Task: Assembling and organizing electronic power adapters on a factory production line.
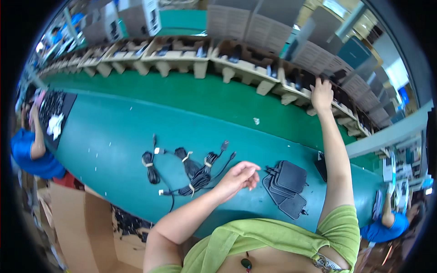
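Observation:
My left hand [238, 180] hovers over the teal table with its fingers loosely bent and a gap by the thumb; nothing shows in it. Just left of it lie bundled black cables [200, 177], tied with pale bands; another tied cable [150, 167] is further left. A small pile of flat black rounded-square pads [291, 176], with short leads, sits to its right. My right hand [322, 94] reaches far right into a cardboard tray [296, 89] holding dark items. Its fingers bend down there, and their tips and whatever they grip are hard to make out.
Cardboard trays with open grey printed lids [273, 20] line a green conveyor belt [182, 93] beyond the table. A grey metal post [387, 129] stands at right. One person in blue [34, 152] works at left, another [387, 226] at right. A large carton [82, 223] stands lower left.

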Available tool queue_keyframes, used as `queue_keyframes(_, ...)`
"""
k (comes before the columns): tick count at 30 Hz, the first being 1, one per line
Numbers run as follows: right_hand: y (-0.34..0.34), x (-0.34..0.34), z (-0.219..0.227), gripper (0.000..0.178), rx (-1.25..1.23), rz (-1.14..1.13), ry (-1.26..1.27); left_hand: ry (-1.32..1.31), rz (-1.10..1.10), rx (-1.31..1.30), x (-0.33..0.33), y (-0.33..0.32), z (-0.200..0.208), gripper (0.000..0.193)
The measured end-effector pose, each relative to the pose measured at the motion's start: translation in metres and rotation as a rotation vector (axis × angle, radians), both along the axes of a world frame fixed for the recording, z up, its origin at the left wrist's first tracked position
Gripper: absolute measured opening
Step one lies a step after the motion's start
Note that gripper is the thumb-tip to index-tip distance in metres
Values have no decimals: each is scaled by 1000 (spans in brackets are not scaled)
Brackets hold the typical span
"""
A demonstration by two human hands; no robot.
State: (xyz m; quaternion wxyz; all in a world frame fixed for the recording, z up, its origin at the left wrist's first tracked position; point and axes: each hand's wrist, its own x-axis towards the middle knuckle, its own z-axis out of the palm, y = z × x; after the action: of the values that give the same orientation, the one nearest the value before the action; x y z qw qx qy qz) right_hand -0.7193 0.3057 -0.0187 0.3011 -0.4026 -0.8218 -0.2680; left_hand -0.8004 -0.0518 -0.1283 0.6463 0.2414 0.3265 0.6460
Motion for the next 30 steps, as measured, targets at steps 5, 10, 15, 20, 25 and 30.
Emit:
queue_keyframes(5, -141, -46, -11, 13, -212, 840, 122, 76, 4, 38, -1, -1, -8, 20)
queue_keyframes(10, -268, -71, -19, 16, -478, 1260, -333, 235, -14, 60, 4, -1, -9, 17)
queue_keyframes(15, -320, -101, -25, 29, -614, 1143, -428, 364, -20, 35, 5, -3, 0, 17)
queue_keyframes(20, -353, -123, -53, 41, -503, 1033, -508, 389, 90, 152, 13, 3, -32, 15)
queue_keyframes(25, -345, -121, -48, 25, -1438, 1040, -110, 306, 130, 120, 9, 3, -16, 13)
queue_keyframes(30, -332, -103, -25, 28, -1778, 861, 573, 126, 312, 122, -13, -3, -5, 13)
